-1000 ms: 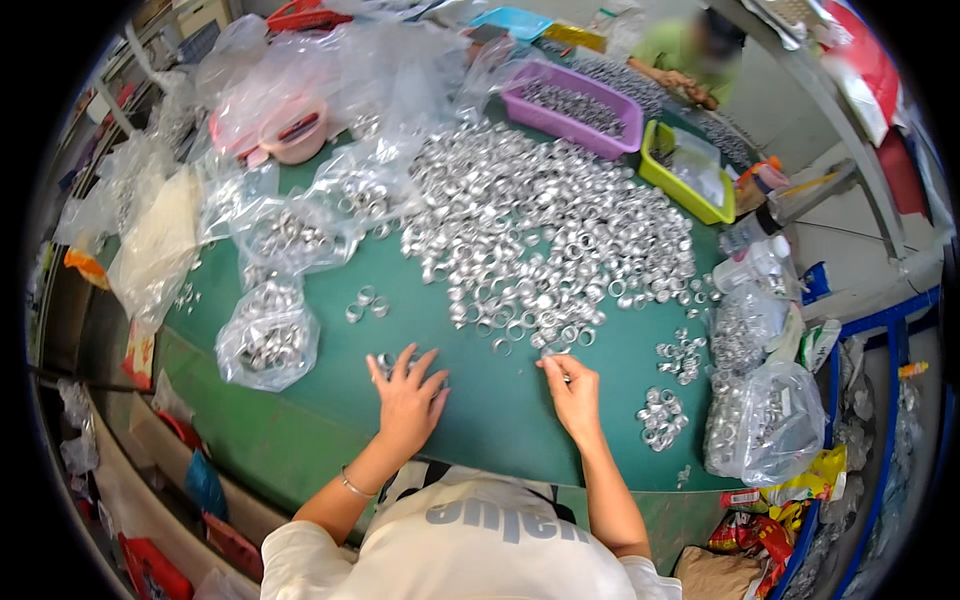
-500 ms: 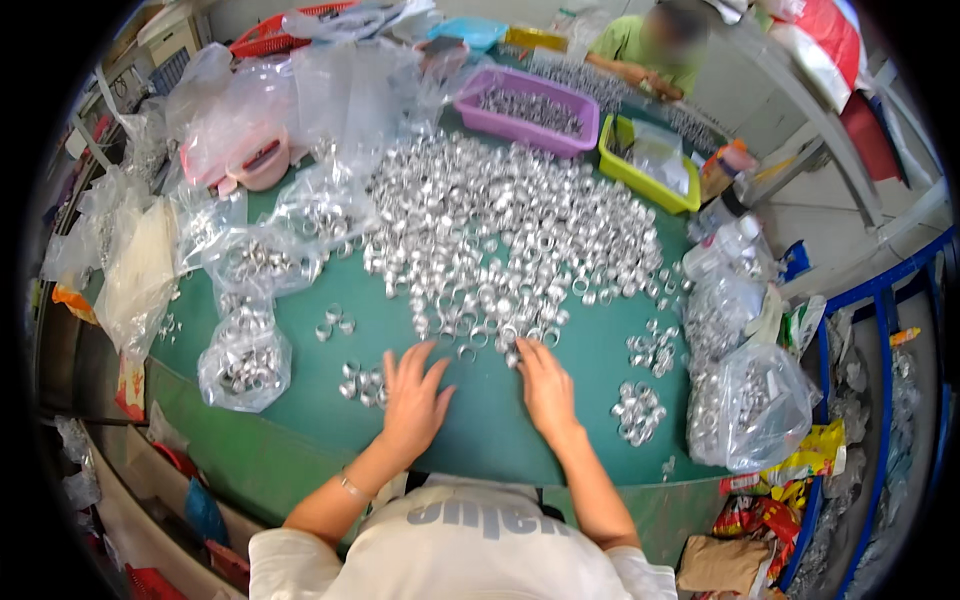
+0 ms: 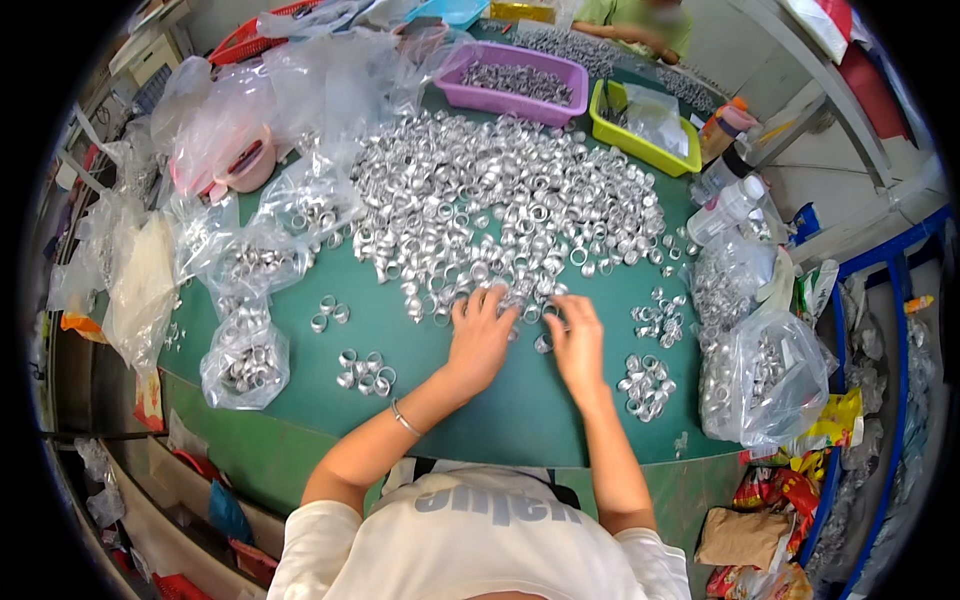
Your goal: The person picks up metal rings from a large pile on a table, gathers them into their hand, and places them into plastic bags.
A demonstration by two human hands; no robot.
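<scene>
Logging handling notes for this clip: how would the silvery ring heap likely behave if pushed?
The silvery ring heap would probably spread rather than move as one, since its pieces lie loose. They may roll too, being ring-shaped. Their shiny, smooth-looking surfaces suggest easy sliding on the green tabletop.

Looking down from the person's head through the left one of two side-by-side fisheye cameras. Facing forward and steeply downward, past the white shirt (image 3: 470, 550) at the lower edge and over the green table (image 3: 440, 435). Framing the left hand (image 3: 481, 345) and right hand (image 3: 578, 348) from close above, near mid-picture, reaching on beyond the purple basin (image 3: 498, 107), bending straight edges toward the rim.
</scene>
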